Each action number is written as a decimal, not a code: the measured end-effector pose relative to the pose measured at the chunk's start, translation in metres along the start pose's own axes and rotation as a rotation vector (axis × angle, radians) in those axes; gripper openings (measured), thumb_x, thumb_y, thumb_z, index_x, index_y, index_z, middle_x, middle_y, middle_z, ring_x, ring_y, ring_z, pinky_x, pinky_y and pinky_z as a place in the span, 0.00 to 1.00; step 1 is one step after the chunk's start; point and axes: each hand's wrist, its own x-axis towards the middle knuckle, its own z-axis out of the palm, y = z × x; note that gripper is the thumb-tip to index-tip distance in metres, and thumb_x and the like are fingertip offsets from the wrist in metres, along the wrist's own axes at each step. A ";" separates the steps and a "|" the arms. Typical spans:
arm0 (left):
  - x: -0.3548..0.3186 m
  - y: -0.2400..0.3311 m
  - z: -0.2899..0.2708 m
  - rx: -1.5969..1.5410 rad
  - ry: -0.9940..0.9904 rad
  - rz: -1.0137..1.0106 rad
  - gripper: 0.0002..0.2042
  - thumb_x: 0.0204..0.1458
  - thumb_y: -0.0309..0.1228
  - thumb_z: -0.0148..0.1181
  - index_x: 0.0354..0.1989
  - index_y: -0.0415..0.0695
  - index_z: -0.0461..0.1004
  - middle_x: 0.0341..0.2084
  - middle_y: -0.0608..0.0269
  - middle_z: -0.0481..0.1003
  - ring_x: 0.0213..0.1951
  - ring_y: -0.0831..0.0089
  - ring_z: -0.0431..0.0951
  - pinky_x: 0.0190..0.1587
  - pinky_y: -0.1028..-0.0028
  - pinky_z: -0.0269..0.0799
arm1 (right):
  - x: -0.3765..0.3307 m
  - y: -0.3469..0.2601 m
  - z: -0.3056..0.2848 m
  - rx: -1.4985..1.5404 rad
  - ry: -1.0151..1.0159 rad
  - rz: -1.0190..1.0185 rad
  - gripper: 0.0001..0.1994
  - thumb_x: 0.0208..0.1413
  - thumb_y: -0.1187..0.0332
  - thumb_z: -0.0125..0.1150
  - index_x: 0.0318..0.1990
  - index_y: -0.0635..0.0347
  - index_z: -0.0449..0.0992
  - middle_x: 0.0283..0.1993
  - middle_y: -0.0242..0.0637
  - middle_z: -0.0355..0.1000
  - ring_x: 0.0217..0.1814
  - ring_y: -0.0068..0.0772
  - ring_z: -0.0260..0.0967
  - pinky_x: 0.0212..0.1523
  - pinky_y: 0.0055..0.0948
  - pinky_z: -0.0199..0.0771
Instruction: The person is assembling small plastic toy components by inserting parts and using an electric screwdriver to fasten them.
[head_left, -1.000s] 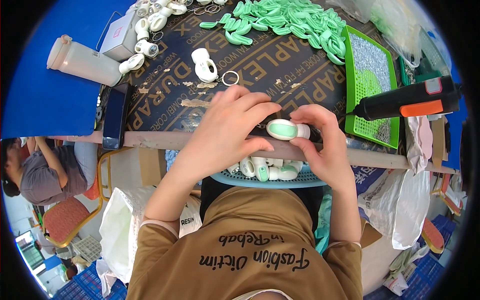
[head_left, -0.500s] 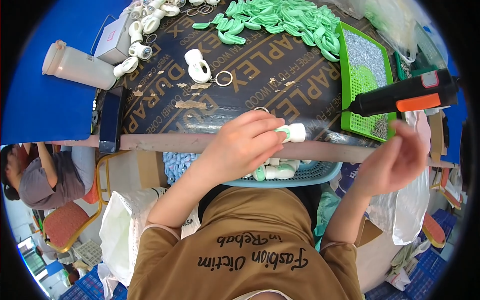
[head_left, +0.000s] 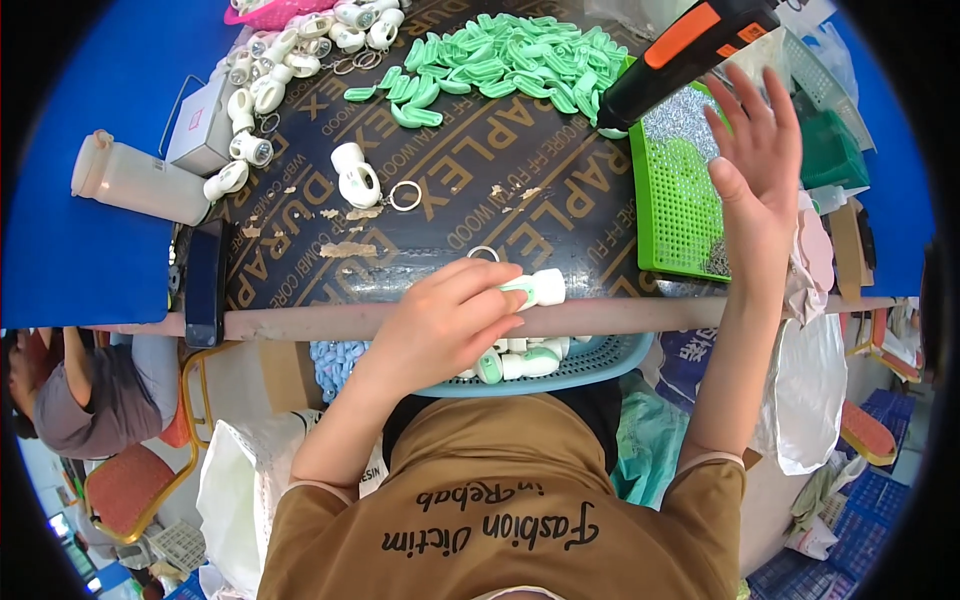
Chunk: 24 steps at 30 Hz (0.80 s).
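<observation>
My left hand [head_left: 450, 325] is closed round a white and green keychain flashlight [head_left: 548, 287] at the table's near edge. Its white head sticks out to the right, and its metal key ring [head_left: 483, 254] shows behind my fingers. On the right, my right hand [head_left: 755, 165] is raised, fingers spread, holding nothing. Just beyond it, a black and orange electric screwdriver [head_left: 690, 55] slants with its tip toward the lower left, apart from my fingers. A white keychain flashlight [head_left: 355, 175] without a green piece lies on the table, ring attached.
Green plastic pieces [head_left: 510, 60] are heaped at the back. A green tray [head_left: 645, 200] of small metal parts stands right. White flashlights [head_left: 262, 90], a jug [head_left: 140, 180] and a phone [head_left: 205, 285] line the left. Below the edge, a blue basket [head_left: 600, 365] holds finished-looking flashlights.
My right hand has risen and its fingers have spread. The screwdriver has swung up and away from over the tray. My left hand keeps its hold on the flashlight; the whole view has shifted slightly.
</observation>
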 end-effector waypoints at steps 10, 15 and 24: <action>0.003 0.002 0.001 0.002 0.038 0.013 0.09 0.37 0.24 0.66 0.27 0.39 0.72 0.35 0.58 0.74 0.33 0.63 0.76 0.31 0.72 0.72 | 0.012 0.014 0.012 0.243 -0.105 0.147 0.33 0.44 0.75 0.61 0.59 0.62 0.53 0.56 0.48 0.60 0.53 0.43 0.64 0.55 0.38 0.62; 0.002 0.000 0.000 -0.008 0.009 -0.010 0.07 0.40 0.26 0.63 0.29 0.41 0.73 0.35 0.58 0.73 0.35 0.62 0.74 0.35 0.70 0.72 | 0.006 -0.007 0.004 0.491 -0.029 0.075 0.23 0.40 0.77 0.63 0.47 0.63 0.65 0.47 0.38 0.64 0.42 0.30 0.66 0.46 0.43 0.72; 0.004 -0.001 0.002 -0.013 0.027 0.012 0.08 0.39 0.26 0.64 0.29 0.41 0.74 0.35 0.59 0.74 0.34 0.62 0.75 0.34 0.70 0.72 | -0.008 -0.037 -0.046 0.213 0.014 -0.042 0.27 0.46 0.63 0.63 0.49 0.71 0.59 0.29 0.46 0.70 0.32 0.38 0.71 0.37 0.38 0.74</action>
